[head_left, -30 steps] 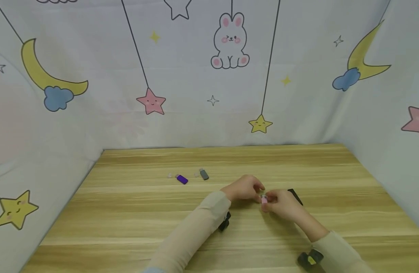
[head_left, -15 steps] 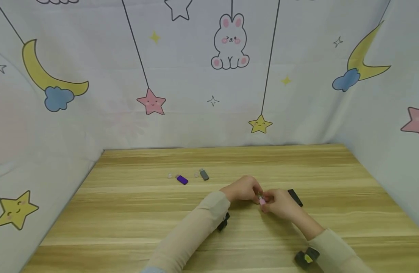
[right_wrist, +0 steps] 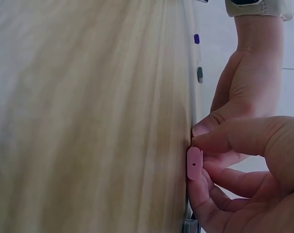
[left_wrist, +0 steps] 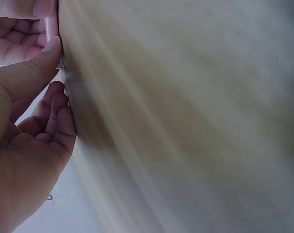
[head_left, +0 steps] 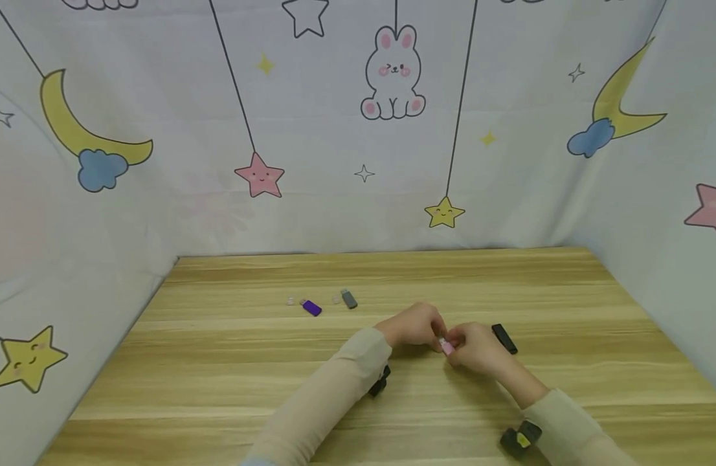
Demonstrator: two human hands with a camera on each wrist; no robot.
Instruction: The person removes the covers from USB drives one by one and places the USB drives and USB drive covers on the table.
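Note:
A pink USB stick point(head_left: 447, 347) is pinched between the thumb and fingers of my right hand point(head_left: 477, 346), low over the wooden table. Its rounded pink end point(right_wrist: 194, 164) faces the right wrist camera. My left hand point(head_left: 415, 323) comes in from the other side and pinches the pale plug end with thumb and forefinger. In the left wrist view, the left thumb point(left_wrist: 38, 63) lies against that end, and a small clear or metallic bit shows just below its tip. The other left fingers are loosely bent. Whether a cap sits between the left fingertips I cannot tell.
Beyond the right hand lies a black USB stick point(head_left: 504, 338). Farther left are a purple USB stick point(head_left: 312, 307) and a grey USB stick point(head_left: 349, 299), each with a small clear cap beside it. Printed cloth walls surround the wooden table point(head_left: 218, 362).
The left fingers have closed in on the plug end. The pink USB stick has tilted towards the left hand and shifted slightly left, and the right hand has moved a little left with it.

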